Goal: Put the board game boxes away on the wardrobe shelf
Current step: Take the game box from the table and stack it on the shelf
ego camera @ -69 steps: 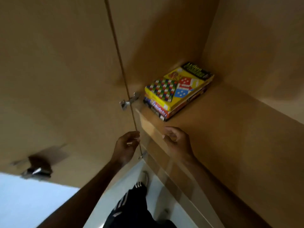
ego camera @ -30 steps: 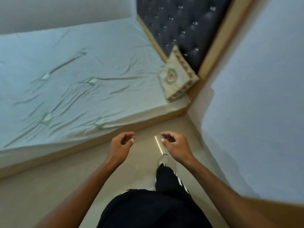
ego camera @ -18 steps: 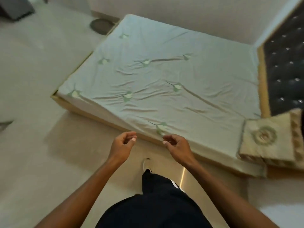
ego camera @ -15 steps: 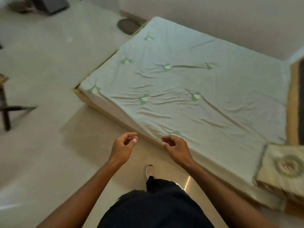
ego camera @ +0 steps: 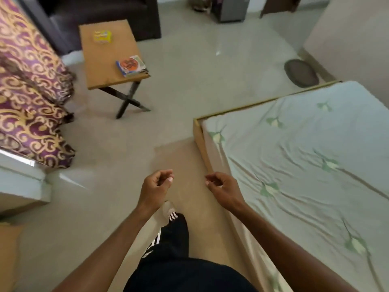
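Note:
Two game boxes lie on a small wooden folding table (ego camera: 99,57) at the upper left: a blue and orange box (ego camera: 131,65) at the table's near right corner and a small yellow box (ego camera: 102,36) further back. My left hand (ego camera: 155,189) and my right hand (ego camera: 223,187) hang in front of me over the floor, far from the table. Both hold nothing, with fingers loosely curled and apart. The wardrobe shelf is out of view.
A bed (ego camera: 305,165) with a pale green sheet fills the right side. Purple and gold curtains (ego camera: 29,87) hang at the left. A dark sofa (ego camera: 101,11) stands behind the table. A round dark mat (ego camera: 301,73) lies on the tiled floor beyond the bed.
The view has swung away from the wardrobe shelf with its stacked boxes, across the bed, to the table. My empty hands have kept the same pose in front of me.

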Demonstrator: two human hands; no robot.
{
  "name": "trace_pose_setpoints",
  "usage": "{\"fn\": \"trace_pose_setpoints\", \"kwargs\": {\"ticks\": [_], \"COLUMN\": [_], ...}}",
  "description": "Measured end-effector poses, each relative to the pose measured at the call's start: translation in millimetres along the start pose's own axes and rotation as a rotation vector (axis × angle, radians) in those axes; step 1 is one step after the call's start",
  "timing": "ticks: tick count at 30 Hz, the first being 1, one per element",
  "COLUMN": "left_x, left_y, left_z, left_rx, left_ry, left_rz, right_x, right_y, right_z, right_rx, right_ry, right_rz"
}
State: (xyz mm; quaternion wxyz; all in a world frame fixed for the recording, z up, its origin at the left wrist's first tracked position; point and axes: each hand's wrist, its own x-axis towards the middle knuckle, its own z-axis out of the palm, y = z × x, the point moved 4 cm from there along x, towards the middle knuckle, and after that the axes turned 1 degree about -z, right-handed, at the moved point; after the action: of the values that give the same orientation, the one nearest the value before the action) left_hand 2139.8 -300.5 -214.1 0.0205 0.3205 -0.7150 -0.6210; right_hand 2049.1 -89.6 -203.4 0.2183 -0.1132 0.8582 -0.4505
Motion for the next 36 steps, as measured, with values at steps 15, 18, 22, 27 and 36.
{"fn": "trace_pose_setpoints", "kwargs": {"ticks": [15,18,22,27,36], "left_x": [300,368,477,588,792], "left_y": [98,105,127,166,189], "left_z": [-158,-180,-216,-255,-312], "left_rx": [-0.135,-0.113,-0.07,-0.079,0.013], "left_ry": [0.208,0.227,0.28,0.346,0.298], "left_rz": [0.019,-0.003,-0.029,-0.084,-0.151], "right_x": [346,422,541,674,875], "right_y": [-202,-225,-263,-315,-358], "right_z": [90,106,130,155,223], "right_rx": [0.016,-0.006,-0.018,-0.072,-0.093], "right_ry": [-0.15,-0.181,-0.212,-0.301,-0.258], "right_rz": [-0.172,-0.188,-0.195,-0.167,-0.026]}}
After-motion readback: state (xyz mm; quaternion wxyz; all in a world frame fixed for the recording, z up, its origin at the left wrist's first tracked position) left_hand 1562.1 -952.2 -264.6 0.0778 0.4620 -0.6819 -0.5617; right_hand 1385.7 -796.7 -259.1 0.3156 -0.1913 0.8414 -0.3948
